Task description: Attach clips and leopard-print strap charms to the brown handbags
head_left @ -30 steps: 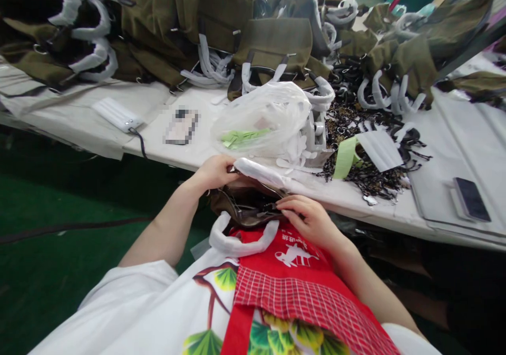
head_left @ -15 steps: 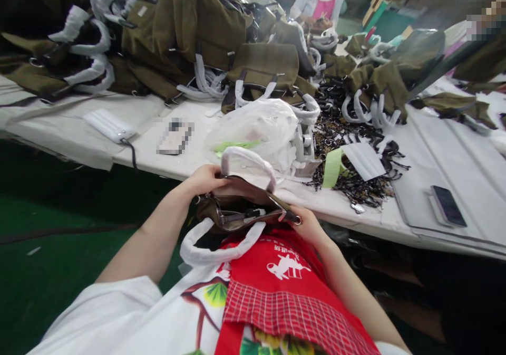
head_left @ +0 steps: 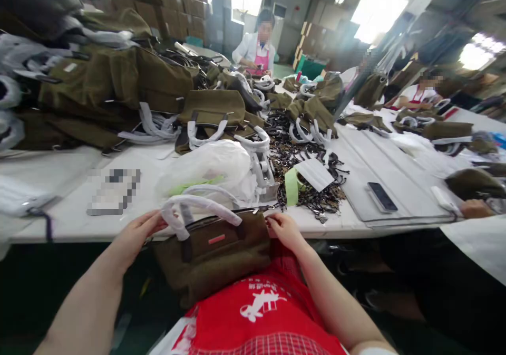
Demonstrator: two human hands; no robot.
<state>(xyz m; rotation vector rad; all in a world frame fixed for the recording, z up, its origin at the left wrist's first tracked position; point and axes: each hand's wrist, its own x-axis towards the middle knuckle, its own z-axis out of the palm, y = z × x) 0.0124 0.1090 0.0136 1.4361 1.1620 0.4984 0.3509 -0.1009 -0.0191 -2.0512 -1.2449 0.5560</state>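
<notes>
An olive-brown handbag (head_left: 225, 260) with white-wrapped handles (head_left: 205, 207) hangs in front of me against the table's near edge. A small reddish label sits on its side, and its top zipper looks closed or nearly so. My left hand (head_left: 148, 226) grips the bag's upper left corner, with the fingertips partly behind it. At the upper right corner my right hand (head_left: 283, 229) pinches the bag's end near the zipper. Just beyond the bag lies a clear plastic bag (head_left: 213, 165) with something light green inside.
Olive bags (head_left: 154, 80) are heaped at the back left. A pile of black straps with metal clips (head_left: 312, 197) lies to the right, under a white card (head_left: 315, 174). Phones (head_left: 381, 197) rest on the white table (head_left: 308, 231). Co-workers (head_left: 259, 49) work across the table; another person's hand (head_left: 478, 208) shows at right.
The handbag has turned from its open top facing me to its side facing me, and its mouth has closed up. Both hands stay at its ends. My view has tilted up.
</notes>
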